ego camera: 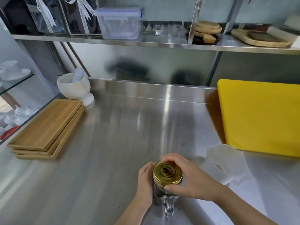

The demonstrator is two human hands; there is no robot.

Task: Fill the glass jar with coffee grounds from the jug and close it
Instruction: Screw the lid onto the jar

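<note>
A glass jar (pixel 159 193) with a handle stands on the steel counter near the front edge, dark coffee grounds showing inside. A gold screw lid (pixel 167 172) sits on top of it. My left hand (pixel 145 184) wraps around the jar's left side. My right hand (pixel 186 179) grips the lid's rim from the right, thumb at the front and fingers over the back. A translucent white plastic jug (pixel 227 163) stands upright just right of the jar, behind my right hand; I cannot tell what it holds.
A thick yellow cutting board (pixel 259 116) lies at the right. Stacked wooden trays (pixel 47 129) lie at the left, with a white mortar and pestle (pixel 74 85) behind them. The steel counter (pixel 113 143) stretches between. A shelf above carries containers and wooden boards.
</note>
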